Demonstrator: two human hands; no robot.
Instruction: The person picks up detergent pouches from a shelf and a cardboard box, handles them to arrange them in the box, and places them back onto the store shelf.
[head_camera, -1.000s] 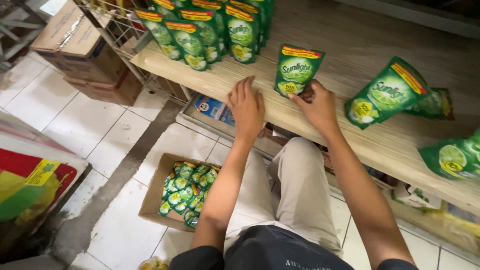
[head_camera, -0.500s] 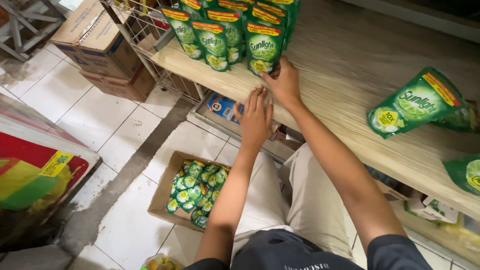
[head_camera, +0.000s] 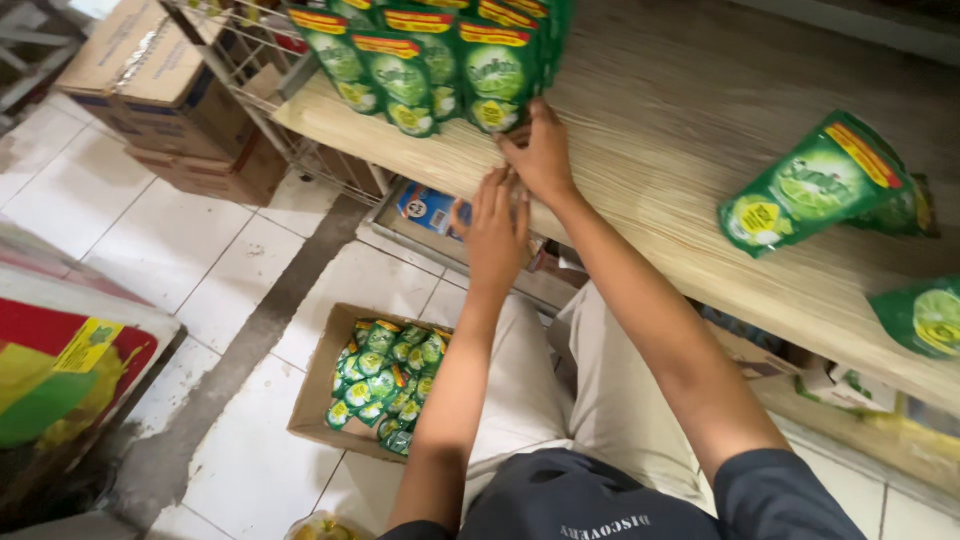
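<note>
Right hand (head_camera: 540, 155) fingers press the end green pouch (head_camera: 497, 75) into its row on the wooden shelf (head_camera: 640, 170). Left hand (head_camera: 492, 232) flat, released, at the shelf edge.

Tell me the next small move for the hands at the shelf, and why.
Probably the right hand should let go of the green pouch it touches at the end of the standing row and reach for the loose pouch lying tilted farther along the wooden shelf. The left hand rests empty at the shelf edge.
</note>
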